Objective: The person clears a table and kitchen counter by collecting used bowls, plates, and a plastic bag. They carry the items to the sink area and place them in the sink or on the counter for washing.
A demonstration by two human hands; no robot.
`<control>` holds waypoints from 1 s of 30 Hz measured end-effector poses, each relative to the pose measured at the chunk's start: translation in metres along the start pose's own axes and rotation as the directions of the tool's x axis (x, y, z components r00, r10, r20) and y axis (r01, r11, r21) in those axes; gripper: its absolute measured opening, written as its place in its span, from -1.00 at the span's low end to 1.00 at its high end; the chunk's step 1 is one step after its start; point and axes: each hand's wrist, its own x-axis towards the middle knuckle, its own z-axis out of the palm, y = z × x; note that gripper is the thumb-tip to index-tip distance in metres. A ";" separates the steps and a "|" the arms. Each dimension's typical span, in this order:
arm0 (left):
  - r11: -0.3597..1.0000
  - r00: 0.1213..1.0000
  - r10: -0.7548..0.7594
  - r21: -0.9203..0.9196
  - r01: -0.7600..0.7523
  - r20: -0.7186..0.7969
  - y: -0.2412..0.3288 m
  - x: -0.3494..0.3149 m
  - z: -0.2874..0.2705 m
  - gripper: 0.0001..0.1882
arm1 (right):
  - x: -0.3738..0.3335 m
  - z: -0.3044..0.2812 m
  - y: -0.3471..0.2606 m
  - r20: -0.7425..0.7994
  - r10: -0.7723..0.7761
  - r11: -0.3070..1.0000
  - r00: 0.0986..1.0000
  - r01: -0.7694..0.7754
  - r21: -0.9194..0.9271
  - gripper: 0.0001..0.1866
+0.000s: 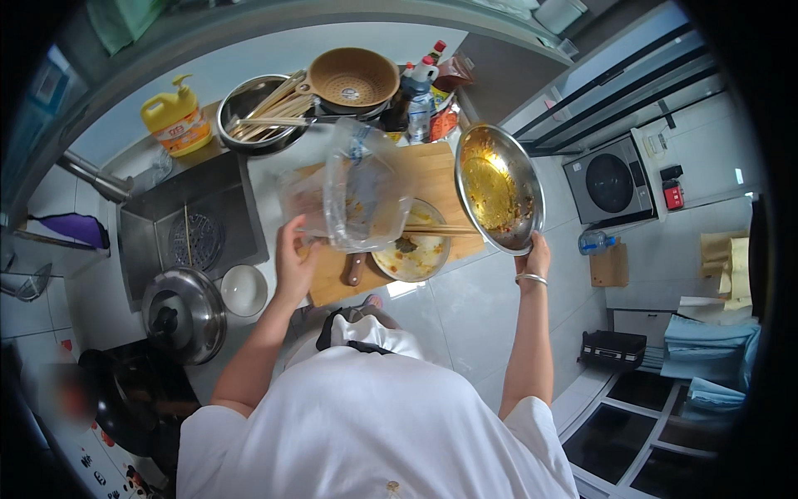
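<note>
1. A steel bowl is being grasped at its lower rim by the right hand; it is being held tilted at the right of the wooden cutting board, its oily yellow inside being exposed to view.
2. The left hand is being held with bent fingers near the lower left edge of a clear plastic bag; whether the bag is being gripped cannot be told, its outline being blurred.
3. The board is being partly covered by the bag in this view.
4. A round dish smeared with food is being crossed by chopsticks; beside it, a brown handle is being shown.
5. At the left, a sink is being flanked on its near side by a steel lid and a white bowl.
</note>
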 end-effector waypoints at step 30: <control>0.973 0.956 0.082 0.231 -0.015 -0.283 0.025 0.038 0.042 -0.84 | 0.107 0.031 0.083 0.484 -0.346 0.631 0.803 0.582 -0.513 -0.59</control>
